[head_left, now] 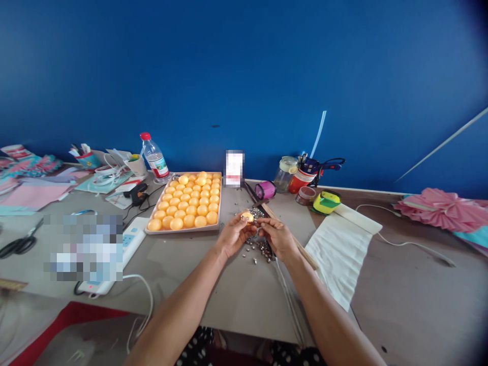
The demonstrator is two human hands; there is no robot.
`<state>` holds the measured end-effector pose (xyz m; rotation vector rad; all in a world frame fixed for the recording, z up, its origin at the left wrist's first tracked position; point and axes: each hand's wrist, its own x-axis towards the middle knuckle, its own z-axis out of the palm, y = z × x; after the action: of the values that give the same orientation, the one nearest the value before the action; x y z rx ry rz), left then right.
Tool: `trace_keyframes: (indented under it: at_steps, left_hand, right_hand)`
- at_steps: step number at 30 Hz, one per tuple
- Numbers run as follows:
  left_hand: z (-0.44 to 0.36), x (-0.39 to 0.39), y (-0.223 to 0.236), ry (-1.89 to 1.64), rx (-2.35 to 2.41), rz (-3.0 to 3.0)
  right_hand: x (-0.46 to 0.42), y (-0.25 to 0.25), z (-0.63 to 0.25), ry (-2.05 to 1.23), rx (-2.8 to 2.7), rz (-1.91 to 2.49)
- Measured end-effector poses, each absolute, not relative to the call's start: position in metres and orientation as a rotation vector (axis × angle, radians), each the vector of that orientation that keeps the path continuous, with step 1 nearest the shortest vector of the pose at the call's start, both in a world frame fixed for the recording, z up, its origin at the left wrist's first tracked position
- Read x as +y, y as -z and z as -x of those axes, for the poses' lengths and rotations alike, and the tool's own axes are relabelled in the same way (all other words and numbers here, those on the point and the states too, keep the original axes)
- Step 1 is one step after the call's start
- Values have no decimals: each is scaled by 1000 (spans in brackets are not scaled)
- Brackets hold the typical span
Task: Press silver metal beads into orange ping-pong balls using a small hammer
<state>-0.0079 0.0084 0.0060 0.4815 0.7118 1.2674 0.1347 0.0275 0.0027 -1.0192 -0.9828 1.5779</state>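
Note:
My left hand (234, 238) grips an orange ping-pong ball (247, 217) between thumb and fingers, above the middle of the table. Close against it, my right hand (277, 238) has thumb and fingertips pinched together; what they hold is too small to make out. Small shiny silver beads or bells (263, 248) lie scattered below and around both hands. Thin pale cords (285, 292) run from beneath my right hand toward the table's front edge. To the left, a shallow tray (186, 231) carries rows of similar orange balls.
Wooden sticks (307, 253) lie right of my right hand, beside a white cloth (339, 249). Behind stand a purple spool (266, 190), a glass jar (285, 175) and a red cup (302, 180). Leftward are a water bottle (155, 160), a power strip (133, 239) and black scissors (19, 246).

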Motion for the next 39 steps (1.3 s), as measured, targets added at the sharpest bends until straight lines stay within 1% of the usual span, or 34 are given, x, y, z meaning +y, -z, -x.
trace_keyframes:
  at_steps: [4,14,21,24,31,35,39]
  left_hand:
    - [7,8,-5,-1263,719,-562]
    - [6,7,-6,-1271,769,-552]
    - [2,5,-6,-1259,754,-675]
    - [1,5,-4,-1247,746,-712]
    - [-1,5,2,-1254,798,-786]
    - [-2,5,5,-1260,838,-890]
    - [-1,6,9,-1254,864,-953]
  right_hand:
    - [27,-5,-136,-1558,-953,1019]
    - [27,-7,-135,-1521,-897,904]
    - [22,-14,-135,-1644,-982,832]
    - [19,-14,-132,-1593,-1034,891]
    - [20,-11,-130,-1347,-1241,1040]
    - [19,-12,-130,-1320,-1278,1069]
    - [17,-12,-129,-1401,-1268,1015]
